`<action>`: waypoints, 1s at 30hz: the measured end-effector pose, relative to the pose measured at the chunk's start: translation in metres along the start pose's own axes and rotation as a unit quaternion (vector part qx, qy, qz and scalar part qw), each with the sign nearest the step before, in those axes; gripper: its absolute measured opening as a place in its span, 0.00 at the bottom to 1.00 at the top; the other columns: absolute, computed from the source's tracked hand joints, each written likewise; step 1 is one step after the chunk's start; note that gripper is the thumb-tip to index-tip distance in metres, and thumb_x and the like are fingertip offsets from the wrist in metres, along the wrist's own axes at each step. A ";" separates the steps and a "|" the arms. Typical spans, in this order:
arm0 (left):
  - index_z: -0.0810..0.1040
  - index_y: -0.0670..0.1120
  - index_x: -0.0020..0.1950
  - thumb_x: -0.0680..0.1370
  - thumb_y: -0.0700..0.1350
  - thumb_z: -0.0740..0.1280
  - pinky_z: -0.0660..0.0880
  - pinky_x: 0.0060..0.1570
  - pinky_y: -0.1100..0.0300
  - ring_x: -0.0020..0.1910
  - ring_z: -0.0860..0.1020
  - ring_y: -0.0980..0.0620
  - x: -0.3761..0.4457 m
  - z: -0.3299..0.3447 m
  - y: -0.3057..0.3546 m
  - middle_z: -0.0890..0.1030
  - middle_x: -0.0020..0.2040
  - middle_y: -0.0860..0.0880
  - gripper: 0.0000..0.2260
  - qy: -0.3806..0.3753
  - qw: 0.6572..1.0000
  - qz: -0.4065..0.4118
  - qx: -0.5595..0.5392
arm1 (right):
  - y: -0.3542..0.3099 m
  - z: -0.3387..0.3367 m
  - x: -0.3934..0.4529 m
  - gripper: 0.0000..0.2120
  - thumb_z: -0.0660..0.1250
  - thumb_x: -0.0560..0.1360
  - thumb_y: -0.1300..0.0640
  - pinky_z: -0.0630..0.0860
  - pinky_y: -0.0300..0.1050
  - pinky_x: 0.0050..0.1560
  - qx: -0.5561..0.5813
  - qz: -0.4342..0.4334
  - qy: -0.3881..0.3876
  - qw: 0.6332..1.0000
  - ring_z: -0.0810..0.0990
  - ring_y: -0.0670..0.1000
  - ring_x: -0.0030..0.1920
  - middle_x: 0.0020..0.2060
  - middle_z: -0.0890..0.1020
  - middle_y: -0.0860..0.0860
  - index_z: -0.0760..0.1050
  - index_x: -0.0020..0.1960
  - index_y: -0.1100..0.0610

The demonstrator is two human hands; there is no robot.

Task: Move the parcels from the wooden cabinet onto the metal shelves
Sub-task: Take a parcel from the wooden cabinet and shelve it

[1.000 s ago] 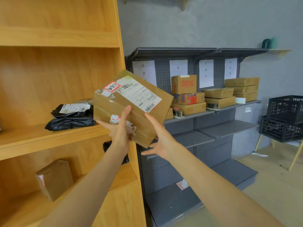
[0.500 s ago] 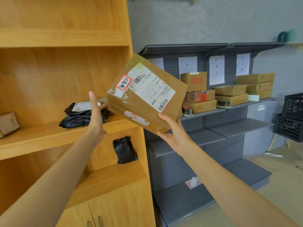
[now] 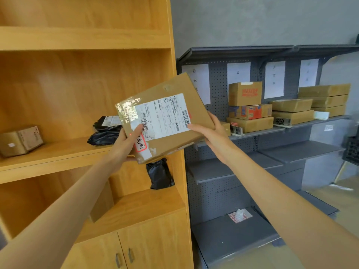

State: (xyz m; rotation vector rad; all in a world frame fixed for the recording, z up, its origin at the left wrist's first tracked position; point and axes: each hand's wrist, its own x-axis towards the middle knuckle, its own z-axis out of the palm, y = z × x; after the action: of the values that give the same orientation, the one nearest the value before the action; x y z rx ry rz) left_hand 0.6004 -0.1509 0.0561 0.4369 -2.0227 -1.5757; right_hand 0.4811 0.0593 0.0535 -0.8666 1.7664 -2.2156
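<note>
A flat brown cardboard parcel (image 3: 171, 105) with a white shipping label is held tilted in front of the wooden cabinet's (image 3: 85, 37) right edge. My left hand (image 3: 126, 146) grips its lower left corner, thumb on the label. My right hand (image 3: 211, 133) holds its right edge. On the cabinet's middle shelf lie black plastic bag parcels (image 3: 104, 134) and a small brown box (image 3: 21, 139). Another black bag (image 3: 159, 174) stands on the shelf below. The grey metal shelves (image 3: 233, 171) stand to the right.
Several cardboard boxes (image 3: 250, 107) are stacked on the upper metal shelf, with flat boxes (image 3: 322, 98) further right. Paper signs (image 3: 274, 78) hang on the pegboard back. A small label packet (image 3: 240, 216) lies on the bottom shelf. A black crate (image 3: 352, 150) is at the far right.
The parcel has been turned so its label reads differently and lowered a little. My left hand, which was off the box half a second ago, now grips its lower left corner.
</note>
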 end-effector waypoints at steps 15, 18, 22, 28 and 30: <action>0.40 0.64 0.75 0.76 0.64 0.59 0.75 0.55 0.37 0.50 0.80 0.44 0.015 -0.033 -0.045 0.78 0.57 0.50 0.35 0.011 0.995 -0.013 -0.098 | 0.041 0.083 0.017 0.53 0.80 0.61 0.51 0.70 0.60 0.67 0.125 -0.009 0.102 0.987 0.74 0.49 0.64 0.65 0.74 0.47 0.52 0.77 0.44; 0.51 0.61 0.73 0.75 0.68 0.57 0.74 0.56 0.35 0.59 0.76 0.40 0.027 -0.059 -0.053 0.76 0.60 0.47 0.30 -0.005 0.995 -0.056 -0.084 | 0.044 0.088 0.024 0.41 0.77 0.67 0.56 0.74 0.56 0.63 0.127 -0.030 0.105 0.986 0.77 0.48 0.60 0.61 0.77 0.47 0.59 0.74 0.45; 0.65 0.52 0.66 0.66 0.64 0.68 0.74 0.58 0.38 0.68 0.68 0.44 0.040 -0.081 -0.058 0.71 0.66 0.49 0.32 -0.035 0.996 -0.037 -0.067 | 0.050 0.094 0.030 0.34 0.75 0.70 0.55 0.75 0.51 0.60 0.110 -0.026 0.137 0.984 0.78 0.50 0.59 0.61 0.78 0.50 0.61 0.70 0.44; 0.68 0.50 0.59 0.58 0.62 0.79 0.78 0.53 0.44 0.54 0.78 0.46 0.062 -0.083 -0.064 0.74 0.57 0.50 0.36 -0.071 0.993 -0.036 -0.086 | 0.060 0.099 0.032 0.39 0.78 0.65 0.48 0.75 0.50 0.58 0.060 0.021 0.134 0.989 0.78 0.50 0.59 0.62 0.77 0.50 0.62 0.69 0.51; 0.66 0.54 0.65 0.56 0.59 0.78 0.78 0.53 0.44 0.54 0.78 0.46 0.066 -0.075 -0.068 0.74 0.56 0.51 0.41 -0.114 0.990 -0.045 -0.074 | 0.061 0.095 0.031 0.40 0.78 0.65 0.48 0.76 0.49 0.54 0.037 0.036 0.128 0.990 0.79 0.50 0.57 0.61 0.78 0.48 0.62 0.71 0.49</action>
State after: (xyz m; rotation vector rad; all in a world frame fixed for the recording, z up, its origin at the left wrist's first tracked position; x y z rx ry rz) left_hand 0.5862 -0.2648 0.0179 0.3060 -2.0576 -1.8915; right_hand 0.4944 -0.0521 0.0183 -0.5146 1.7729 -2.4174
